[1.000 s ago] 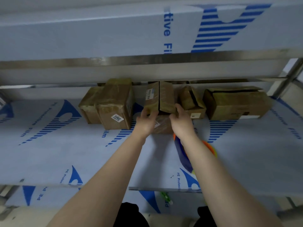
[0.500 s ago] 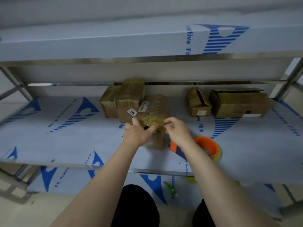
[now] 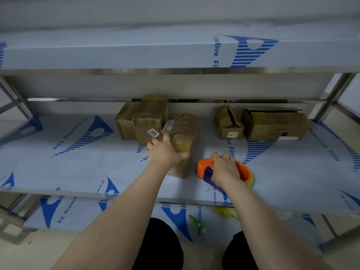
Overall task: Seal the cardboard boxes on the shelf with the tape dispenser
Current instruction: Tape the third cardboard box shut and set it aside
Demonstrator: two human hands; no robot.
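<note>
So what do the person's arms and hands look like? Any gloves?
No gloves. Both the left hand and right hand are bare, with no rings or watch showing. The left forearm and right forearm are bare too; no sleeves in view.

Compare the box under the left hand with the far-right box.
The near box is wrapped in glossy tape; the far-right box shows a dark gap between its top flaps. The left hand rests on the near box; the far-right box is untouched. Both are brown cardboard.
</note>
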